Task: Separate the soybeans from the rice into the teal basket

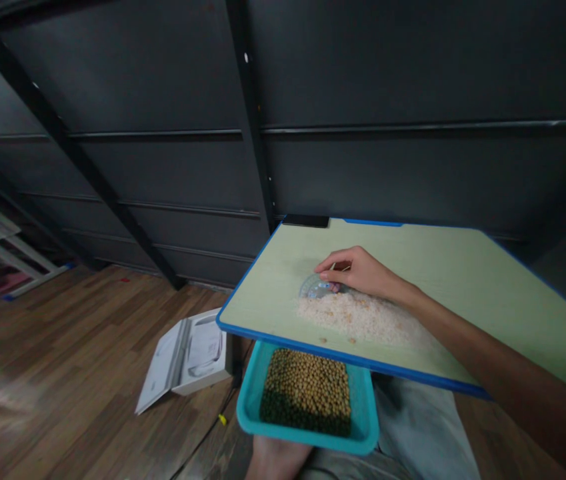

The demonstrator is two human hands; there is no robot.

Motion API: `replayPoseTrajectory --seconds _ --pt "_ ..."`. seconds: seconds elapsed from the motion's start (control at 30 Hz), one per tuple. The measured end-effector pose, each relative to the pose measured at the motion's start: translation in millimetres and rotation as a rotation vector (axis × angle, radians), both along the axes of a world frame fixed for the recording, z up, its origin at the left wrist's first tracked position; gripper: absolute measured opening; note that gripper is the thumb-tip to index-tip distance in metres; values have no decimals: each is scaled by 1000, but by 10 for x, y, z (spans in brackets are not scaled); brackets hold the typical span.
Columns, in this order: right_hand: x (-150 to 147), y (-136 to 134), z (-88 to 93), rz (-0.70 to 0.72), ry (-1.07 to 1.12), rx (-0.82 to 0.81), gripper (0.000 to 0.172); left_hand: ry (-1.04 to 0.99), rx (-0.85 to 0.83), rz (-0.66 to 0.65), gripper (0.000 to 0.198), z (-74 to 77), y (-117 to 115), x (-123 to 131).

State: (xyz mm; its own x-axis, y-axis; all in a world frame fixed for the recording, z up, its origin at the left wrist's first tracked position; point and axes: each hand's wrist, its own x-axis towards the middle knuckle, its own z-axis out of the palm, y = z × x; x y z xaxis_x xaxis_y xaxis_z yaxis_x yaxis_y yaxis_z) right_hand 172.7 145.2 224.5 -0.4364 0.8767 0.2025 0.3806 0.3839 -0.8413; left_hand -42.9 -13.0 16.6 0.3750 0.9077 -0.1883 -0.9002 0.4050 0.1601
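My right hand (355, 270) reaches in over the pale green tabletop (427, 260), its fingers closed on a clear semicircular protractor (313, 288) with small coloured prints. The protractor's edge touches a heap of white rice grains (363, 317) with some yellowish beans mixed in. Two loose beans (351, 341) lie near the table's front edge. Below that edge is a teal plastic basin (370, 413) full of yellowish beans (307, 387). Bare skin, perhaps my left hand or wrist (279, 457), shows under the basin; no fingers are visible there.
A black phone-like slab (305, 221) lies at the table's far left corner, against a dark panelled wall (173, 167). On the wooden floor (63, 347) at left stand an open white box (205, 353) and a dark cable (207, 433). White shelving (27, 260) is farther left.
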Motion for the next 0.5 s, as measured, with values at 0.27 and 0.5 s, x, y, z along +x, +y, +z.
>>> replayPoseTrajectory --seconds 0.27,0.5 --pt "-82 -133 54 66 -66 126 13 16 6 80 44 -26 -36 -1" --pt "-123 -216 143 93 -123 249 14 -25 70 15 47 -152 -35 -29"
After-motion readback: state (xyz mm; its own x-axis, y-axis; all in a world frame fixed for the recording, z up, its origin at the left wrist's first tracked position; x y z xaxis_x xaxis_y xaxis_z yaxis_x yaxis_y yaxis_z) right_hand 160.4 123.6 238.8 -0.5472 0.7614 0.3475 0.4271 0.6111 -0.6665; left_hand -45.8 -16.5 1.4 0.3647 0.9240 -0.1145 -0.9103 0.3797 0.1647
